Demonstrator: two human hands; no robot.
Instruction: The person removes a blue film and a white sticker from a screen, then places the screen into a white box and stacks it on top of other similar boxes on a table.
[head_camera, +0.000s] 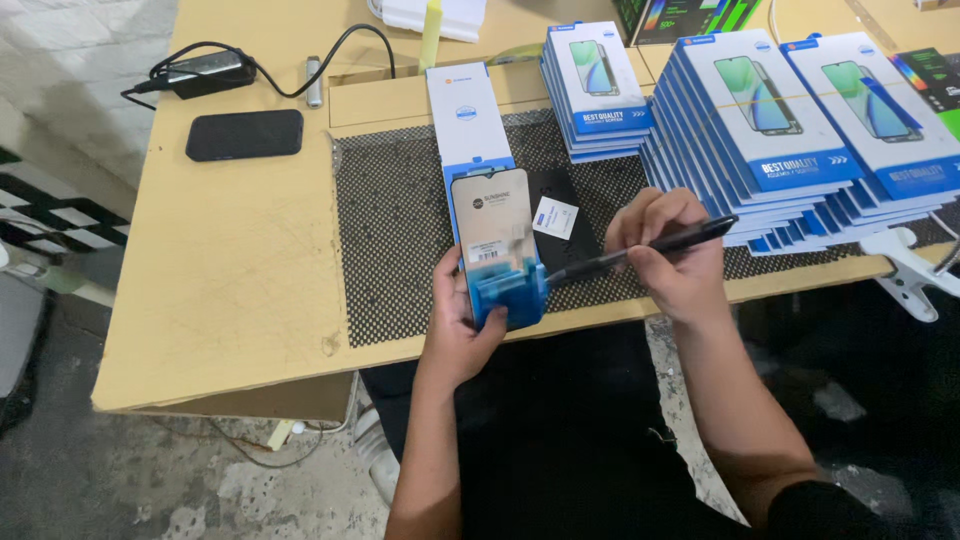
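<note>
Your left hand (462, 325) grips the lower end of a phone display panel (492, 232) seated in a blue holder (512, 292), thumb on the front at 6 o'clock and fingers wrapped behind, holding it tilted up over the near edge of the black dotted mat (395, 230). Your right hand (672, 252) is closed around a black pen (640, 252) in a writing pinch, its tip pointing to 9 o'clock and just touching the holder's right side. This looks like the marking or checking step on the panel. The next move calls for a steady left grip and a small wrist turn to bring the tip onto the label. Both forearms come in from 6 o'clock, and the right wrist hovers above the tabletop (240, 260). A white and blue box (468, 115) lies at 12 o'clock of the panel, and stacks of boxed screens (770, 140) sit at 2 o'clock.
</note>
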